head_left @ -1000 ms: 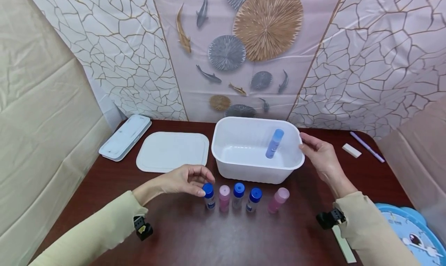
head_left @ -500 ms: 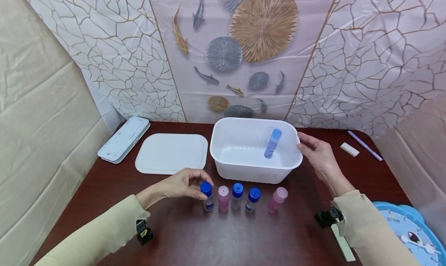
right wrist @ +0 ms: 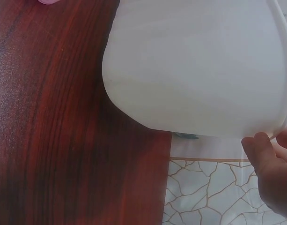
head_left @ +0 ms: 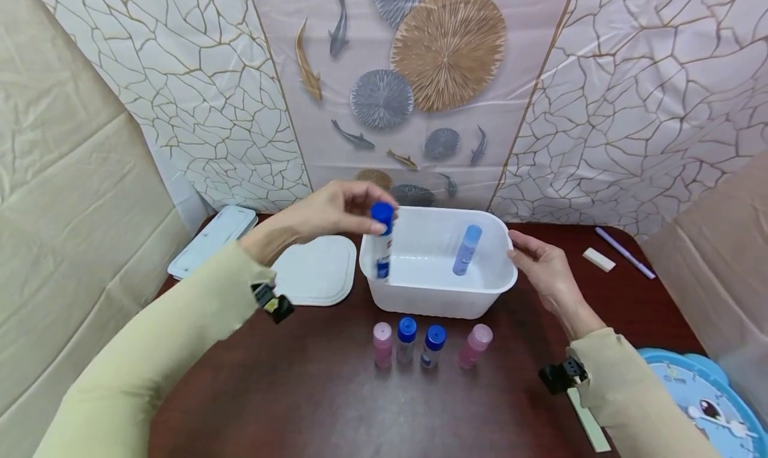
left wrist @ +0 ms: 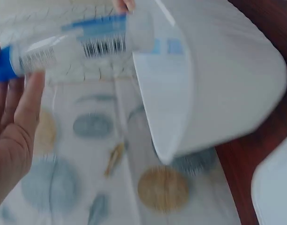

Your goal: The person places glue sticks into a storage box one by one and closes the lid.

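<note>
My left hand (head_left: 327, 213) pinches a clear glue stick by its blue end (head_left: 382, 211), holding it upright over the left part of the white plastic bin (head_left: 441, 298). Barcodes show on the clear body of this glue stick (left wrist: 103, 44) in the left wrist view. My right hand (head_left: 545, 268) grips the bin's right rim between thumb and fingers, also visible as a right hand (right wrist: 276, 173) in the right wrist view. Inside the bin a light blue glue stick (head_left: 467, 250) leans. In front stand two pink sticks (head_left: 383, 345) and two clear blue-ended ones (head_left: 406, 340).
Left of the bin lies a white lid (head_left: 315, 270), and behind my left arm a pale flat case (head_left: 225, 228). To the right are a white block (head_left: 599, 259), a purple pen (head_left: 625, 252), a pale green strip (head_left: 588, 421) and a blue clock (head_left: 696, 391).
My left hand has taken hold of the leftmost blue-ended glue stick, lifted it off the table and carried it up over the bin. The right hand stays on the rim.
</note>
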The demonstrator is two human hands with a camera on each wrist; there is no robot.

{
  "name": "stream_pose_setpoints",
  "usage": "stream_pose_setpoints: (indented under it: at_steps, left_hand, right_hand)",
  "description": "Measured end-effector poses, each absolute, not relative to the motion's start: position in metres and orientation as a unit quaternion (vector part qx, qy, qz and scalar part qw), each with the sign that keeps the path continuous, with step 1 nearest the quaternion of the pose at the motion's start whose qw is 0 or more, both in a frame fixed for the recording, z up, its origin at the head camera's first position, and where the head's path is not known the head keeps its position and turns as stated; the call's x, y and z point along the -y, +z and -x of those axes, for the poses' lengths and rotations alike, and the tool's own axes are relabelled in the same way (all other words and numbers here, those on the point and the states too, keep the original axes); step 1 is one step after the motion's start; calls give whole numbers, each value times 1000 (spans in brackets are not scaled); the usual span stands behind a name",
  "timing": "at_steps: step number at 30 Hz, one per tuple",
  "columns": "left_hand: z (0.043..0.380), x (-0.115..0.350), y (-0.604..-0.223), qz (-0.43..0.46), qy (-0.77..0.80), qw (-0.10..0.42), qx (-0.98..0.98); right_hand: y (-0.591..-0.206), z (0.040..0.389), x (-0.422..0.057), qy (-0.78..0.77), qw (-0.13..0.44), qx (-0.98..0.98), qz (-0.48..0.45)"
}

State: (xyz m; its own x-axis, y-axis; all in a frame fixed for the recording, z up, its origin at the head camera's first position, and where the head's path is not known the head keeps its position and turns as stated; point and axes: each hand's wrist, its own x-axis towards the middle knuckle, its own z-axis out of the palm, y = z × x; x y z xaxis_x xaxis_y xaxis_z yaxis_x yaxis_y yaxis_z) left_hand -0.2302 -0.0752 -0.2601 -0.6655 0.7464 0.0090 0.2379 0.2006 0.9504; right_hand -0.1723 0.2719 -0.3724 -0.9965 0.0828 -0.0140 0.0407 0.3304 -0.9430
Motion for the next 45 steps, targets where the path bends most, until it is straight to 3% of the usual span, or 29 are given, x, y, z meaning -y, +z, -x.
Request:
stream_pose_setpoints:
  at_steps: [8, 14, 24, 45]
  left_hand:
    - [246, -7, -290, -286, 556, 255, -738]
    - [242, -39, -326, -264, 524, 280, -760]
    - [236, -61, -348, -279, 467, 299, -784]
    - [237, -78, -350, -285, 458, 331, -774]
  right_hand:
    - [-377, 172, -267, 593, 21, 804, 41]
    - [-378, 172, -261, 596, 16, 802, 39]
    - [-372, 174, -258, 577, 16, 816, 36]
    - [-370, 170, -272, 570, 17, 820, 46]
